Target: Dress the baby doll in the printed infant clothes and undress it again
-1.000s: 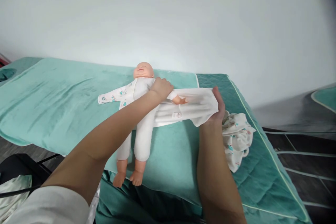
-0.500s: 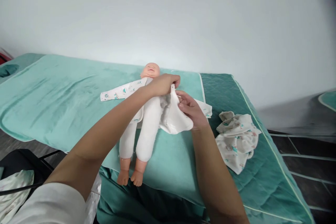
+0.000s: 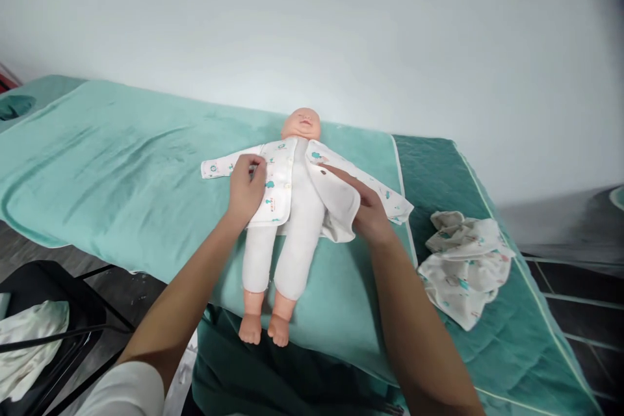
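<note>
A baby doll (image 3: 302, 125) lies on its back with its head toward the wall, its cloth body and legs white and its feet bare. It wears a white printed baby jacket (image 3: 277, 192) with both sleeves spread and the front undone. My left hand (image 3: 247, 185) is curled at the jacket's left front panel, thumb and fingers closed against the fabric. On the other side, my right hand (image 3: 364, 205) grips the right front panel, which is folded back so its plain inner side shows. Some right fingers are hidden behind the cloth.
A crumpled printed white garment (image 3: 465, 266) lies to the right on the dark green quilted cover (image 3: 424, 169). The doll rests on a light green mat (image 3: 156, 162). A black chair (image 3: 43, 299) holding cloth stands at lower left, and a white wall (image 3: 312, 32) rises behind.
My left hand has moved from the right flap to the left front panel. The right flap has been lowered and spread outward, uncovering the doll's chest. The view has shifted slightly.
</note>
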`<state>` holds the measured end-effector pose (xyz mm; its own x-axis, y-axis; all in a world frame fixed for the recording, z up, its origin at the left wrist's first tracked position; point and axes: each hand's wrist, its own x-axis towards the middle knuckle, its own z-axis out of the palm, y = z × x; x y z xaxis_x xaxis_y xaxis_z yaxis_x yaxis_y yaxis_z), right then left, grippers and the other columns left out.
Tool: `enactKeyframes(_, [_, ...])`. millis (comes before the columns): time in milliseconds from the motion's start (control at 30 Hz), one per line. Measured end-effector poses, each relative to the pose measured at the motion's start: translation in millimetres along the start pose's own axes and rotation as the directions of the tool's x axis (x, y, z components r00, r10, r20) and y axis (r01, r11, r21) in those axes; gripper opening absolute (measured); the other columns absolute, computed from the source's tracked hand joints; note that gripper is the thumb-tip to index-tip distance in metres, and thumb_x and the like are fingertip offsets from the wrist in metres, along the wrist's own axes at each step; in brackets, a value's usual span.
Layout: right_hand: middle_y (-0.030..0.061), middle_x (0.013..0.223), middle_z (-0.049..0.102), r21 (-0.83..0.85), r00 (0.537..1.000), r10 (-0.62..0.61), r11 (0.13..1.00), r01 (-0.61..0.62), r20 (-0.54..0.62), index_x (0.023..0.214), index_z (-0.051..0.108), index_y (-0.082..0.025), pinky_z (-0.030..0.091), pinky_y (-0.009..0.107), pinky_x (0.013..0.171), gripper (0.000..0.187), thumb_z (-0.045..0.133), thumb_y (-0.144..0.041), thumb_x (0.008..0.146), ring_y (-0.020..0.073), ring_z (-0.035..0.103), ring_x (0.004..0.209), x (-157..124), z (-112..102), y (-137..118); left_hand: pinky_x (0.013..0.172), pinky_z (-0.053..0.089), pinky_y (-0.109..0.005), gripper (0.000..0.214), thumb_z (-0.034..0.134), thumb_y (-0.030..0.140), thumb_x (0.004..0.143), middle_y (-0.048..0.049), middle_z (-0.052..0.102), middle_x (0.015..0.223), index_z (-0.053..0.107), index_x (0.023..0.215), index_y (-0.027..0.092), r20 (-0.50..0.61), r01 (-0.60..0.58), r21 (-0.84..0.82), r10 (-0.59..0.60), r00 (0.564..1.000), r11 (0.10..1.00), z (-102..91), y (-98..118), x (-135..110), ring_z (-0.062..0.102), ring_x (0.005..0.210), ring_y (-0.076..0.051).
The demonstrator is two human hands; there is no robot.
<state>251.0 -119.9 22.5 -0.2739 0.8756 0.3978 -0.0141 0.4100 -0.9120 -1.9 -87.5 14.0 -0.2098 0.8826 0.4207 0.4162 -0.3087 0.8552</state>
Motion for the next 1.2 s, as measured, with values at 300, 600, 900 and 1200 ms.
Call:
enactKeyframes(300, [0.0006, 0.162, 0.05, -0.25, 0.992, -0.103, 0.961, 0.118, 0.071, 0.139, 0.065, -0.035, 0.02, 0.058, 0.132, 0.041, 0.064, -0.031, 0.099, 0.026, 0.026, 0.161, -40, 26, 5, 0.101, 0.05, -0.045, 0.019, 0.052, 0.014, 0.091, -0.0097, 0.071, 0.115, 0.065, 0.103, 0.021, 0.247, -0.104, 0.313, 0.025, 0.969, 0.944, -56.1, -31, -74, 0.062, 0.113, -0.027])
enactKeyframes(600, [0.0089, 0.125, 0.068, -0.262, 0.901, 0.17, 0.921, -0.289, -0.399, 0.125, 0.063, -0.027, 0.055, 0.047, 0.096, 0.042, 0.077, -0.043, 0.088, 0.0267, 0.065, 0.112, -106, 38, 12, 0.117, 0.039, -0.05, 0.019, 0.063, 0.022, 0.087, -0.007, 0.07, 0.132, 0.071, 0.103, 0.025, 0.407, -0.139, 0.329, -0.008, 0.913, 0.934, -80.3, -19, -97, 0.061, 0.127, -0.028])
enactKeyframes(900, [0.002, 0.078, 0.068, -0.389, 0.817, 0.221, 0.794, -0.468, -0.533, 0.101, 0.065, -0.02, 0.043, 0.034, 0.063, 0.032, 0.065, -0.05, 0.089, 0.0186, 0.052, 0.065, -98, 49, 12, 0.113, 0.039, -0.048, 0.022, 0.052, 0.024, 0.094, -0.0073, 0.074, 0.125, 0.074, 0.098, 0.024, 0.387, -0.093, 0.298, -0.031, 0.922, 0.95, -53.8, -9, -89, 0.065, 0.119, -0.026])
enactKeyframes(1200, [-0.0053, 0.065, 0.053, -0.473, 0.796, 0.187, 0.718, -0.511, -0.576, 0.116, 0.064, -0.021, 0.042, 0.035, 0.063, 0.033, 0.058, -0.029, 0.084, 0.0193, 0.051, 0.06, -109, 46, 10, 0.103, 0.048, -0.046, 0.011, 0.056, 0.024, 0.091, -0.0082, 0.073, 0.117, 0.061, 0.082, 0.023, 0.269, -0.119, 0.374, 0.015, 0.963, 0.92, -74.2, -14, -114, 0.064, 0.114, -0.028])
